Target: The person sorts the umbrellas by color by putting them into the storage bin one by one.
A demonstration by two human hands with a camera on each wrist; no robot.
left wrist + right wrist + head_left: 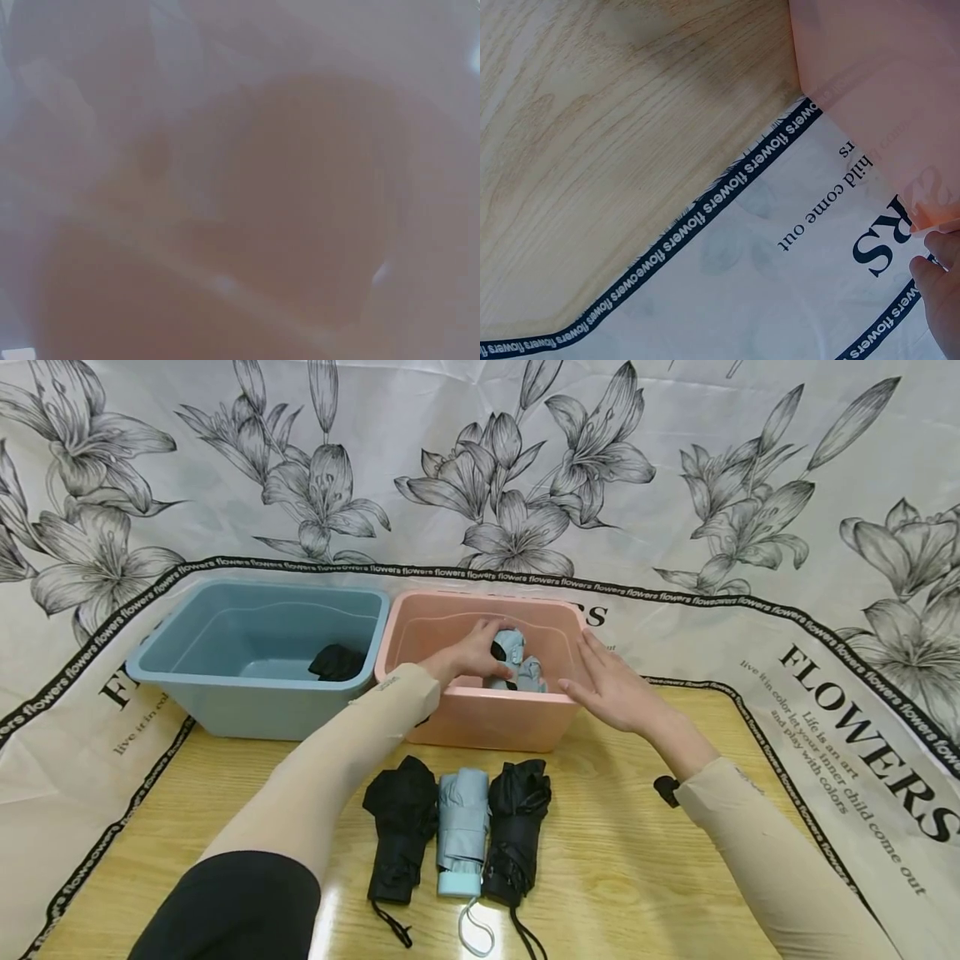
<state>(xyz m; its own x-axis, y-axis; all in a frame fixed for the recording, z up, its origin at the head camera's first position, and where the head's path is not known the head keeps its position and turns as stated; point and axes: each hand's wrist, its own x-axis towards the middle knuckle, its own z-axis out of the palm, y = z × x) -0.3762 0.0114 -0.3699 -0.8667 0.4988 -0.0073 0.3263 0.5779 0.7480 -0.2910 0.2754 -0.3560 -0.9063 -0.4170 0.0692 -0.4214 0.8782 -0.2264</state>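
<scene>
Inside the pink bin (487,722), my left hand (474,653) holds a light blue folded umbrella (512,645), thumb and fingers around it; a dark patch shows between palm and fabric. Beside it in the bin lies another light blue bundle (531,675). My right hand (611,689) rests at the bin's right end, fingers nearly straight along the outside and thumb near the front rim. The right wrist view shows the fingertips (926,274) right at the bin's corner. A blurred, hazy close-up fills the left wrist view.
A blue bin (255,706) with a black bundle (337,662) inside adjoins the pink one on the left. In front lie a black umbrella (401,827), a light blue umbrella (462,827) and another black umbrella (517,827), side by side on the wooden table (637,860).
</scene>
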